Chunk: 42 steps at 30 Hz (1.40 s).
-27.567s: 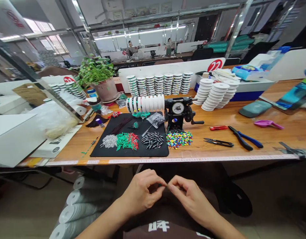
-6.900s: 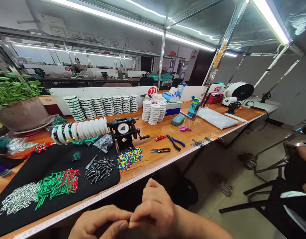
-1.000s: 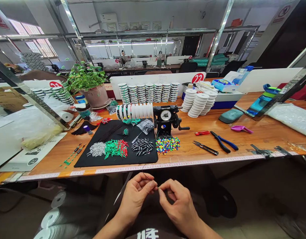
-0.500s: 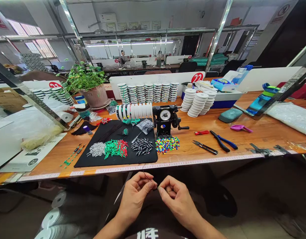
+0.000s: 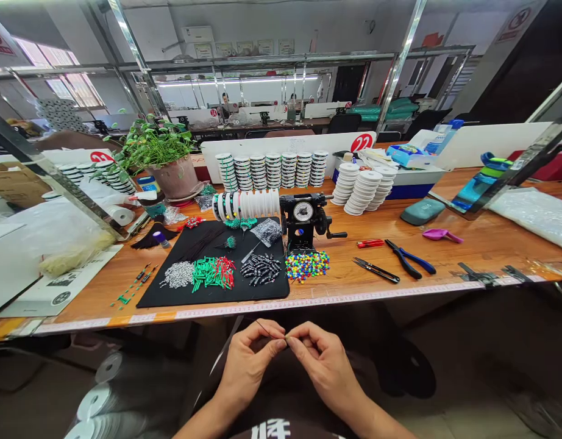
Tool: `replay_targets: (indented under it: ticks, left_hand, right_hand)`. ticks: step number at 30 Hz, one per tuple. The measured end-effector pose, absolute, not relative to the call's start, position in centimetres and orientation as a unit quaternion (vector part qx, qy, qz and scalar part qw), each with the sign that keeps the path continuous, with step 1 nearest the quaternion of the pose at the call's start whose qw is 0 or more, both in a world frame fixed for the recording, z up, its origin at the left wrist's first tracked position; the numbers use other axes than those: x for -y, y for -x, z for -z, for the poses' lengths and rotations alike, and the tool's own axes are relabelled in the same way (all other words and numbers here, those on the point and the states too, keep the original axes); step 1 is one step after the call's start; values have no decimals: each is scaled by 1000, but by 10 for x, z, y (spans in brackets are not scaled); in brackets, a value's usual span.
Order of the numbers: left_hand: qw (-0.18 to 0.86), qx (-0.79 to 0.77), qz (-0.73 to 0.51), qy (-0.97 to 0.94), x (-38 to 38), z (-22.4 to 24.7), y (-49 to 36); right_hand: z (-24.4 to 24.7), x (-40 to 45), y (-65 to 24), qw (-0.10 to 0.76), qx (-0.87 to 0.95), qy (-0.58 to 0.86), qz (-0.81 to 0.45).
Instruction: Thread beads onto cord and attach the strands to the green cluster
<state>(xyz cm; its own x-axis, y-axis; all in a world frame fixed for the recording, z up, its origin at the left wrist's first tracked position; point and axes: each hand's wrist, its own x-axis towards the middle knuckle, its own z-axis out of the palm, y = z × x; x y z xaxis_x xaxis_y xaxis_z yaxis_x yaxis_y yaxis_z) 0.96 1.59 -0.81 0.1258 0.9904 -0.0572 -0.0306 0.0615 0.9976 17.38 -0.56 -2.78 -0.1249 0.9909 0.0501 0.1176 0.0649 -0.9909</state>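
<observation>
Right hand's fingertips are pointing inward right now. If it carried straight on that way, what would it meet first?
The small dark piece pinched at the left hand's fingertips, where the thin dark strand ends. The right hand seems to be touching it, though depth is hard to judge from here.

Red-and-green tubes (image 5: 212,274) lie in a streaky heap on a black mat (image 5: 272,294).

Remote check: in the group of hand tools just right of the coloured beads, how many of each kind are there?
Blue-handled pliers: 1
Black-handled snips: 1
Red-handled tool, exact kind unclear: 1
Total: 3
</observation>
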Motion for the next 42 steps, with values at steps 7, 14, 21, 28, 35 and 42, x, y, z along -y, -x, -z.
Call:
replay_targets:
  ticks: [7,14,21,28,35,42]
  left_hand:
    - [514,-486,-475,-524,-19,11,-6]
    - [529,-478,-465,-524,-17,11,-9]
    - [491,-482,-476,-548,-18,10,-7]
    - [512,-466,-466,-551,-16,9,-11]
    - [551,-483,-482,-481,-21,17,-4]
    - [604,-486,-484,-406,-24,23,-6]
  right_hand:
    - [25,5,-176,435,573,497,-486]
    - [28,5,-176,442,572,481,-496]
    - [28,3,-177,489,540,469,-499]
    - [29,-3,-162,502,459,342,-648]
    - [31,-3,-174,482,485,423,-595]
    - [36,-2,-178,524,443,465,-560]
